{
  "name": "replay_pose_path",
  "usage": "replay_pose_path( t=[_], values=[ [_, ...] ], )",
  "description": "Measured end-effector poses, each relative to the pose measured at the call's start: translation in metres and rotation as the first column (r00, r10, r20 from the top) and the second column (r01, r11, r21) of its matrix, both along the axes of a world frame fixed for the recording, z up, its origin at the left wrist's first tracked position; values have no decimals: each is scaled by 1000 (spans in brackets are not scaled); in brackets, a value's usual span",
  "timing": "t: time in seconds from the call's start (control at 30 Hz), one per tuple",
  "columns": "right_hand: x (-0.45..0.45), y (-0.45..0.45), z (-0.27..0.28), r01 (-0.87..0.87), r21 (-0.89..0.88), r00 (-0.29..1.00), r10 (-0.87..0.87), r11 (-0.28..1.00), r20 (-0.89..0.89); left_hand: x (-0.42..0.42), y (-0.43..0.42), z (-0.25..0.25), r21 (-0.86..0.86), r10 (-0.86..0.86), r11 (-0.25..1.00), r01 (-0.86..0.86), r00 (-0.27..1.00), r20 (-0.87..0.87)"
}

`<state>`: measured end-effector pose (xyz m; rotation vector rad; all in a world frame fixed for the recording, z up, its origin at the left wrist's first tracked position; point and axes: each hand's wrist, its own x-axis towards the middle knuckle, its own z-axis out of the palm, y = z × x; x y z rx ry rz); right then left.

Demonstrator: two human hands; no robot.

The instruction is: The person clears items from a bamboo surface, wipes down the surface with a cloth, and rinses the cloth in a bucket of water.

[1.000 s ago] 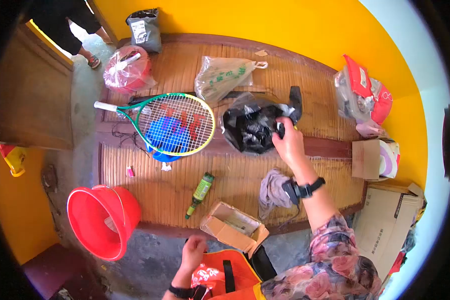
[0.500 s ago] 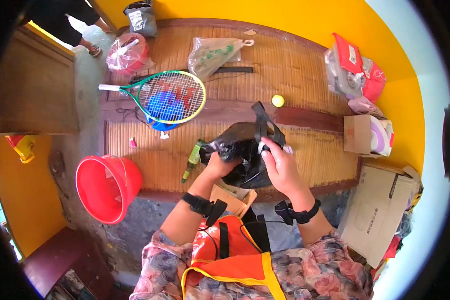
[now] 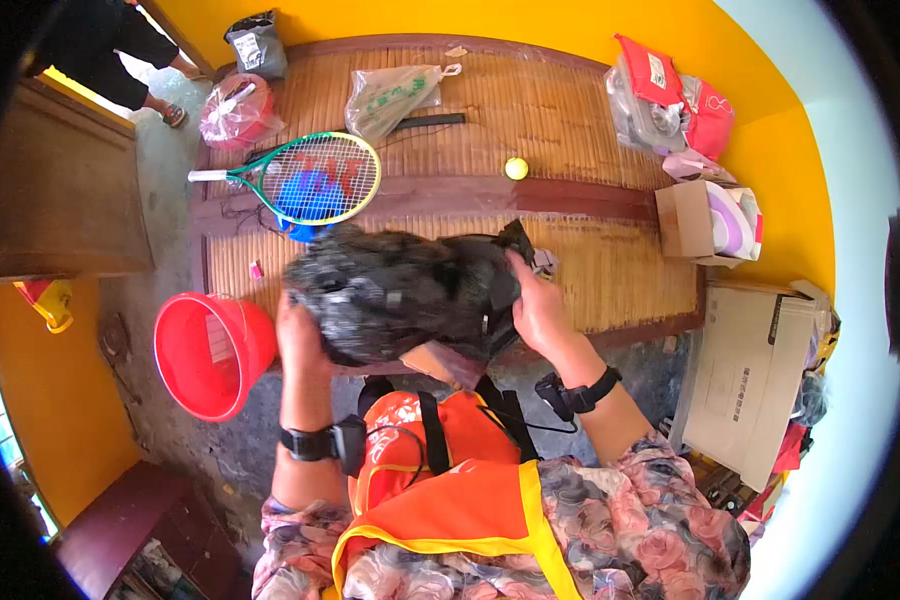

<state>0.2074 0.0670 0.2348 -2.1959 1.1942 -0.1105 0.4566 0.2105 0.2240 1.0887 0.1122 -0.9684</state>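
Note:
A crumpled black plastic bag [image 3: 400,295] hangs stretched sideways between my two hands, above the near part of the bamboo-mat surface [image 3: 610,255]. My left hand [image 3: 300,335] grips its left end, the fingers partly hidden behind the plastic. At the right end, my right hand [image 3: 542,308] closes on the bag with the thumb on top. Motion blurs the bag's left part, and its contents cannot be seen. Just below it shows a piece of brown cardboard [image 3: 440,362]. A tennis racket [image 3: 322,180] lies beyond the bag, over something blue [image 3: 310,200].
A tennis ball [image 3: 516,168] and a clear plastic bag [image 3: 395,98] lie farther back. To the left stands a red bucket [image 3: 210,355]. An open carton [image 3: 685,222] and a large flat cardboard box [image 3: 745,375] are at right. A person's leg [image 3: 145,65] shows in the doorway.
The black bag has gone from bunched up to spread wide, its left end pulled left by my left hand. It now covers the green bottle. The whole view has shifted slightly.

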Motion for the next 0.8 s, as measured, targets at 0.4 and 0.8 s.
replay_pose_path(
  t=[0.4, 0.8],
  values=[
    [-20, -14, 39, -4, -317, 998, 21, 948, 52, 37, 148, 29, -53, 353, 933, -355, 935, -35],
    [-17, -22, 77, -62, -534, 981, 150, 843, 123, 6, 66, 41, 432, -727, 684, 588, 503, 468]
  ],
)
